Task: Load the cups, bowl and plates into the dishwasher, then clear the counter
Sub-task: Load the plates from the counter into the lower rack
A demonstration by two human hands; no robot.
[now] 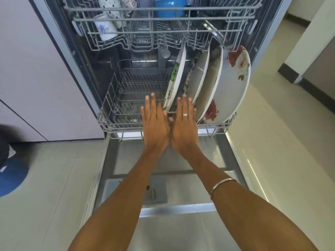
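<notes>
step: loading looks done, rack push-in | left hand (pixel 156 122) and right hand (pixel 184 124): flat, fingers straight, empty, at grey wire lower rack (pixel 116 122) front rail | four white floral plates (pixel 230 84) upright just right of right hand | patterned cups (pixel 106 29), blue bowl (pixel 170 6) in grey wire upper rack (pixel 159 19) beyond hands | next: even push, shut door

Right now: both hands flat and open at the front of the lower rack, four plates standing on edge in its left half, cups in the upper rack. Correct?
Not quite. The four plates stand on edge in the right half of the lower rack; its left half holds none. The head view shows this. The rest holds: left hand and right hand are flat and open at the rack's front, and cups sit in the upper rack.
</notes>
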